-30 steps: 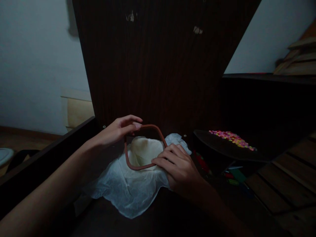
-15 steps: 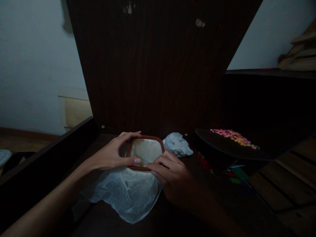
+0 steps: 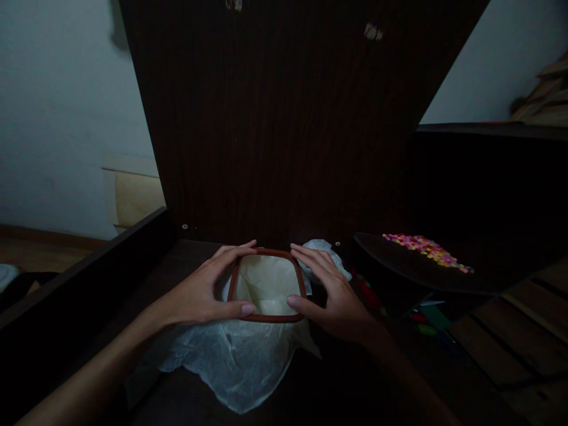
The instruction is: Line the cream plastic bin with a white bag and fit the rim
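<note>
A reddish-brown square frame with rounded corners [image 3: 266, 253] lies over a thin white sheet [image 3: 231, 361] that is draped on a cream-coloured form [image 3: 266, 284]. My left hand [image 3: 204, 290] grips the frame's left side, thumb on the near edge and fingers on the far edge. My right hand [image 3: 332, 293] grips the right side the same way. Both hands press on the frame. The sheet spreads out loosely below the frame toward me.
All of it rests on a dark wooden surface [image 3: 310, 390] with an upright dark panel [image 3: 284, 118] behind and a raised edge [image 3: 80, 278] on the left. A dark tray [image 3: 399, 266] with small colourful beads [image 3: 426, 247] sits to the right. A crumpled white wad [image 3: 322, 245] lies behind the frame.
The frame went from tilted up on the left to lying level over the sheet. My right hand moved from the near edge to the right side; my left hand moved onto the left side.
</note>
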Demonstrator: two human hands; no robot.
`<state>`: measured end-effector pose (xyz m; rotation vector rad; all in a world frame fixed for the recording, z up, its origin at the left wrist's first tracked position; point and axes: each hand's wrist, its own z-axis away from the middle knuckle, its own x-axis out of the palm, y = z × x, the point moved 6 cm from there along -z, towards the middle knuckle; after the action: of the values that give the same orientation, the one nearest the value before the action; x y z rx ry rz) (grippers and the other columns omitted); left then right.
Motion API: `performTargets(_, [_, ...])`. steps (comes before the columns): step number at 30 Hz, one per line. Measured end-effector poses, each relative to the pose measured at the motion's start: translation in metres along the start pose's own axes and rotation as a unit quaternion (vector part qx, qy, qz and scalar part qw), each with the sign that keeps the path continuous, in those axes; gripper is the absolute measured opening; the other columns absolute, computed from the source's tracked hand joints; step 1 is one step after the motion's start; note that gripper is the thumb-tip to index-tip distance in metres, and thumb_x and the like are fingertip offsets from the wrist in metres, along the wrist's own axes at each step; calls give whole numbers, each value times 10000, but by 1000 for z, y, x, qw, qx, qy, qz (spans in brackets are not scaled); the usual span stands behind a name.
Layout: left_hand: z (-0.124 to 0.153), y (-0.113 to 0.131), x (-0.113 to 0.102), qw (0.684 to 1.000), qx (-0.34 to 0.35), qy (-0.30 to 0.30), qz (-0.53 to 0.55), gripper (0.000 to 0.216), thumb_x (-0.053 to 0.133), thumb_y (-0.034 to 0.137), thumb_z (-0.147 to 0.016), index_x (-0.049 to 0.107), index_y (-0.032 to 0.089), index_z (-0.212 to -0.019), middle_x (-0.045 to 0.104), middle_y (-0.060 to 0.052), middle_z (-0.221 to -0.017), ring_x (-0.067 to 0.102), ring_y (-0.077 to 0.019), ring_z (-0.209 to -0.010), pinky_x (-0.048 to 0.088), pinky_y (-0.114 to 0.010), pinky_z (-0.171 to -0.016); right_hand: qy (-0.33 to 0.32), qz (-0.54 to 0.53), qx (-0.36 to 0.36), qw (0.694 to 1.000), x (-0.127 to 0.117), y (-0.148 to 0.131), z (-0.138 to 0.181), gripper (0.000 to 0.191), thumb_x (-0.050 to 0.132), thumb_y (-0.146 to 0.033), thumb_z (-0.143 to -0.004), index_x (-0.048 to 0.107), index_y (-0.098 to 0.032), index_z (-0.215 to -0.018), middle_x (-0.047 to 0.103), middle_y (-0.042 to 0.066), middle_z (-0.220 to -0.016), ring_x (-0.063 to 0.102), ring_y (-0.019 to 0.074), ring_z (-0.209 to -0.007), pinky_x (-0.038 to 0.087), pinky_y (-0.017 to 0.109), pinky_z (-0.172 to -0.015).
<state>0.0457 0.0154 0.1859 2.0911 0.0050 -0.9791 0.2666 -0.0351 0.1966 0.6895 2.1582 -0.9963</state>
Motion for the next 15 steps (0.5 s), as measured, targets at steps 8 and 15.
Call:
performTargets(8, [4,-7,6,1000,6,-12,15,892,737,617,-824,320,336,-1560,331,-108,-1646,369,-372,-1478,314,-595,-1215,-92,-87,46,991,23,24,6,965,610,-721,-870,300,-183,-1608,291,171,-1669,265,337,-1544,251,593,-1239])
performTargets(15, [9,-14,11,998,4,5,70,984,695,745,-790,281,327,-1580,240,-122,-1693,302,-405,-1517,262,-623,-1233,-124,-85,56,987,26,23,12,1075,608,-760,-844,198,-157,-1635,175,182,-1701,171,340,-1572,253,582,-1243])
